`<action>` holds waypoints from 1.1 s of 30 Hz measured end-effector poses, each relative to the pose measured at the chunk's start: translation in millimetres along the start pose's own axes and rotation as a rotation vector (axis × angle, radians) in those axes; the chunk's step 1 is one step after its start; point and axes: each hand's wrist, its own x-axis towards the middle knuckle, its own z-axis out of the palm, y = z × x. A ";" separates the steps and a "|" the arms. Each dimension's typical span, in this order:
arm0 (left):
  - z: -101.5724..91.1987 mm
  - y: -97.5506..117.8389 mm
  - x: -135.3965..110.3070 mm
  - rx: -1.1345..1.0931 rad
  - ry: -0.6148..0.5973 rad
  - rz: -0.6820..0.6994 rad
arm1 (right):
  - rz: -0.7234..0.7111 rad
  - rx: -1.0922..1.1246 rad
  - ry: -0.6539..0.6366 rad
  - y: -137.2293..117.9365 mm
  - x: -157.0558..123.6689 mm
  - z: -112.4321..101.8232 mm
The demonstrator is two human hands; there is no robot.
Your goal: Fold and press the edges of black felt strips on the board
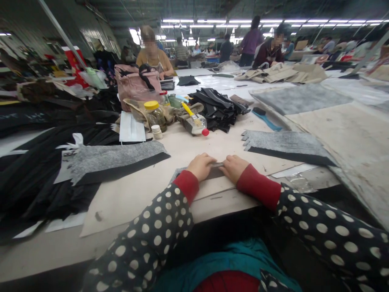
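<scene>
Both hands meet over the near part of the table, pinching a small dark grey fabric piece (216, 173) between them. My left hand (200, 165) is closed on its left end, where a bit of grey fabric also shows beside the wrist. My right hand (235, 167) has its fingers closed on the right end, and the fingertips of the two hands are close together. To the left lies a stack of grey strips with black edges (121, 159). A similar grey and black stack (287, 146) lies to the right.
Beyond my hands stand a yellow-lidded jar (156, 117), a small white bottle (157, 132), a yellow-handled brush (192, 114) and a pile of black pieces (214, 107). A blue-handled brush (267, 119) lies right. Black fabric (39, 174) covers the left side. Co-workers are across the table.
</scene>
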 end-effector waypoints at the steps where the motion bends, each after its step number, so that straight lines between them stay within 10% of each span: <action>1: -2.1 -4.9 -3.2 -0.032 0.017 -0.017 | 0.002 0.010 0.011 1.4 0.2 0.7; 11: -5.1 -10.6 -14.7 -0.044 0.093 -0.087 | -0.122 0.336 0.042 6.5 23.7 8.3; 22: -8.8 -10.3 -19.4 0.060 -0.009 0.014 | -0.176 0.023 0.037 -24.0 12.1 2.3; 33: -33.5 -36.6 -48.4 -0.144 0.040 -0.135 | -0.104 0.245 0.066 -26.1 22.1 3.9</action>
